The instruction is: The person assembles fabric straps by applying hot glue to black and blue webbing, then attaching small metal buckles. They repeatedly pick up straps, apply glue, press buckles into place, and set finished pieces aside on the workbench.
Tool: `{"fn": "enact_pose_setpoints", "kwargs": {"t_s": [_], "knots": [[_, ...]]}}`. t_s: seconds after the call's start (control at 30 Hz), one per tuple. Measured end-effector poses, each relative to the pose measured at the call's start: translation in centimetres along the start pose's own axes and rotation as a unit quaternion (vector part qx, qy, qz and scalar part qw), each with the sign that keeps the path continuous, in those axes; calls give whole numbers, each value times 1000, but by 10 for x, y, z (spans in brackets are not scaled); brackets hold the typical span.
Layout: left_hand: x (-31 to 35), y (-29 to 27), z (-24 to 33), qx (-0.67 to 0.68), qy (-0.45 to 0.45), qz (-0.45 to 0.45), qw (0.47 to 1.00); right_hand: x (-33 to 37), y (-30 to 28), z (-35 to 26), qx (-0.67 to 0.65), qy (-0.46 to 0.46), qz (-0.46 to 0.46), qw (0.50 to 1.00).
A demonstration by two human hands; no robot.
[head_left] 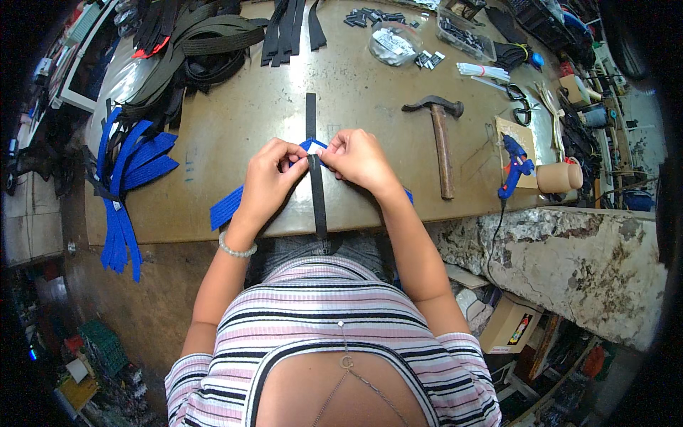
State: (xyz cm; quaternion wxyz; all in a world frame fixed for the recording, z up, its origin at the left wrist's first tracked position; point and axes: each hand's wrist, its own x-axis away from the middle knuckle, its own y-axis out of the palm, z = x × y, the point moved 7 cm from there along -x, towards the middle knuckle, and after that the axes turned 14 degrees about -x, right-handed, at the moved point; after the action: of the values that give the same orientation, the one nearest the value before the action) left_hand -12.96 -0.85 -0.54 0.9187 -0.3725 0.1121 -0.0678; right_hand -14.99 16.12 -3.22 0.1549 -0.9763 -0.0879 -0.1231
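Note:
Both my hands meet over the table in front of me. My left hand is closed in a pinch at the bend of a blue webbing strap, right beside a black strap. From the other side, my right hand pinches the same bend. Between the fingertips a small white patch shows against the blue. The black strap runs away from me under the fingers and hangs over the near table edge. Most of the blue strap is hidden beneath my hands and forearms.
A hammer and a blue glue gun lie to the right, near a brown tape roll. Blue straps are bundled at the left, below coiled dark webbing. Small buckles, a plastic bag and scissors sit farther back.

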Motion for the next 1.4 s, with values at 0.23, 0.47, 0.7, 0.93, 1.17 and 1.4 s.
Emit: {"fn": "enact_pose_setpoints", "kwargs": {"t_s": [0.23,0.47,0.7,0.93,1.17,1.4], "knots": [[-10,2,-6,-40,-30,13,999,7,-7,-19,113,-45,34,992],[-1,1,4,-78,-46,15,996,11,-1,-61,13,-280,-21,960],[6,1,13,-159,5,42,986,-43,1,-29,-76,-104,-47,991],[13,4,21,-248,74,27,966,-58,-18,-45,92,-143,60,984],[38,-6,24,-279,88,34,956,60,-134,23,439,-27,449,778],[28,-20,-8,-33,34,57,997,113,-128,16,69,-40,344,936]]}}
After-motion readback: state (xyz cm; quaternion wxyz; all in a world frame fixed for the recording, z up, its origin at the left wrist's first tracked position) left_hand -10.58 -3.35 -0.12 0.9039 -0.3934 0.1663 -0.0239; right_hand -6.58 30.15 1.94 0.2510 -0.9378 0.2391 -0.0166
